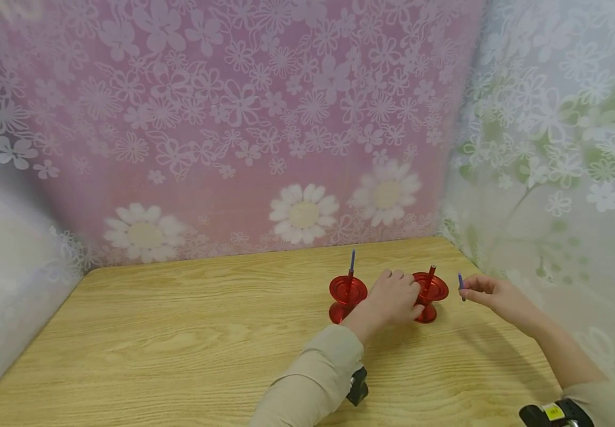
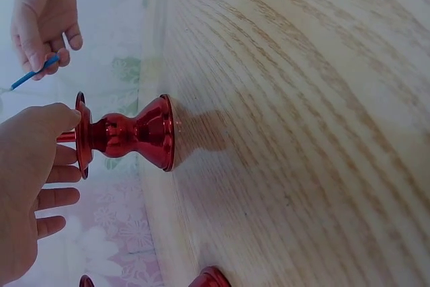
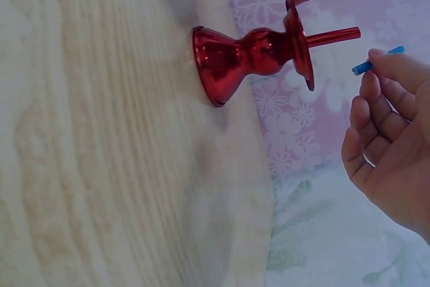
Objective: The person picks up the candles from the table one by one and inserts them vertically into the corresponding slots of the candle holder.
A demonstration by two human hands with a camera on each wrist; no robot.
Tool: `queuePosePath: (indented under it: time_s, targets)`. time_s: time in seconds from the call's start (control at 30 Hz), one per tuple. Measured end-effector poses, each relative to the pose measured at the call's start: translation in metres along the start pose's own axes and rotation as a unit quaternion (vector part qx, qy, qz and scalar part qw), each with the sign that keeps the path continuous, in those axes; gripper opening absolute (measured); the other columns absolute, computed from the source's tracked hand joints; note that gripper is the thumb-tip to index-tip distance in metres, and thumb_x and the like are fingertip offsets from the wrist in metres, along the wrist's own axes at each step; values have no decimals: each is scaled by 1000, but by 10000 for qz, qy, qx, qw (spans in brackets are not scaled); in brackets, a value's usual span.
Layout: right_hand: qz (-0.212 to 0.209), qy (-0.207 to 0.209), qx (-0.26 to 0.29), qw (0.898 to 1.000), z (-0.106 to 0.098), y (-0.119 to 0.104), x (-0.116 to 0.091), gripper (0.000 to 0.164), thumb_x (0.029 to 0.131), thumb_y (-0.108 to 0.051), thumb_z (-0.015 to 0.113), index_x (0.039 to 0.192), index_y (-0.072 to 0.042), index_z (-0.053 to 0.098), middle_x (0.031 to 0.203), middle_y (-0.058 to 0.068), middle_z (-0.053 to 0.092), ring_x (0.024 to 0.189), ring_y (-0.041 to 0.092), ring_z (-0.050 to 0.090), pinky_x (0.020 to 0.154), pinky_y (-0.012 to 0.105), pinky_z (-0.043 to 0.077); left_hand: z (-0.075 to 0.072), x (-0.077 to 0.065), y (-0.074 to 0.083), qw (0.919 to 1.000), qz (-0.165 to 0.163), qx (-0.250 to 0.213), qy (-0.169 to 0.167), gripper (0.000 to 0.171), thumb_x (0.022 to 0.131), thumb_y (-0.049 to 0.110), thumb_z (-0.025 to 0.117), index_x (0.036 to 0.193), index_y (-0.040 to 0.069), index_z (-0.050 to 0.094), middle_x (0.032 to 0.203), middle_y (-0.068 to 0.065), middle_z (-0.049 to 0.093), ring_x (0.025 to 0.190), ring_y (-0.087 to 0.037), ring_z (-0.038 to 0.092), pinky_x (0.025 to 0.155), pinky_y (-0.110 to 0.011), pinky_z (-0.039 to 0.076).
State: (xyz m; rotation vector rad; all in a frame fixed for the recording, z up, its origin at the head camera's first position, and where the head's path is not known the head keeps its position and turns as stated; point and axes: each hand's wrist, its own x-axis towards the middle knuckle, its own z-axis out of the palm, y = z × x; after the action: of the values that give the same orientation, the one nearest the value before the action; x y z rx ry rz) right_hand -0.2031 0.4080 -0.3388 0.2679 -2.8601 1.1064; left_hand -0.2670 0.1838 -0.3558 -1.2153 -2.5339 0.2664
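Right hand (image 1: pixel 491 295): thumb and fingers pinching a short blue stick (image 1: pixel 461 286), held close to upright, its lower end poking out below my grip. The other fingers of this hand are loosely bent. Stick is near the first red holder (image 1: pixel 437 289), on its 3 o'clock side — apart from it, not touching.

Left hand (image 1: pixel 395 293): thumb and fingers pinching the dish rim of that same holder at its 9 o'clock edge. The holder stands upright, base on the table (image 1: pixel 179 332); a narrow red tube (image 1: pixel 430 274) rises from the middle of the dish, with no stick in it.

Further out, at 9 o'clock from my left hand: a second red holder (image 1: pixel 339 292) of like shape, upright, partly hidden by my wrist. Its tube carries another blue stick (image 1: pixel 353 260), standing upright.

Surroundings: pink flowered sheet (image 1: pixel 264 118) at 12 o'clock behind the table; pale sheet with green leaf print (image 1: pixel 569 148) at 2 to 3 o'clock. Light sleeves (image 1: pixel 307 379), a black device (image 1: pixel 357 385) at my left wrist.
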Motion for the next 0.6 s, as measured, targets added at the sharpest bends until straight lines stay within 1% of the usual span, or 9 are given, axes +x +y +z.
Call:
queuePosePath:
  time_s: [0.1, 0.2, 0.3, 0.43, 0.6]
  targets:
    - [-17, 167, 31, 9999, -3, -4, 3, 27, 96, -26, 52, 104, -1, 57, 96, 6, 60, 88, 4, 53, 77, 38, 43, 0, 0, 0, 10000, 16, 22, -14, 30, 93, 50, 43, 100, 25, 59, 104, 11, 53, 95, -8, 45, 82, -25, 34]
    - [-24, 316, 87, 9995, -5, -7, 7, 27, 95, -25, 53, 104, 0, 57, 95, 3, 61, 87, 2, 53, 76, 32, 43, 0, 0, 0, 10000, 15, 41, -24, 30, 93, 50, 43, 100, 26, 59, 104, 11, 53, 94, -8, 45, 81, -24, 34]
    - [-12, 404, 128, 9991, -6, -9, 10, 28, 95, -26, 54, 104, 0, 57, 95, 1, 61, 87, 1, 53, 76, 32, 44, 0, 0, 0, 10000, 13, 62, -40, 30, 93, 51, 43, 100, 26, 59, 102, 12, 52, 93, -8, 44, 80, -23, 33]
    - [43, 485, 143, 9987, -7, -12, 15, 33, 95, -29, 54, 106, 2, 57, 97, 2, 61, 87, -3, 51, 79, 40, 42, -1, -1, 0, 9999, 21, 87, -83, 31, 93, 51, 43, 102, 27, 59, 102, 12, 52, 93, -7, 44, 79, -23, 33]
    - [108, 545, 208, 9982, -7, -17, 21, 37, 94, -31, 54, 109, 3, 56, 100, 3, 60, 88, -4, 49, 80, 42, 41, 0, -1, 0, 9999, 37, 97, -92, 31, 93, 51, 43, 103, 27, 59, 104, 12, 52, 94, -7, 44, 79, -23, 34]
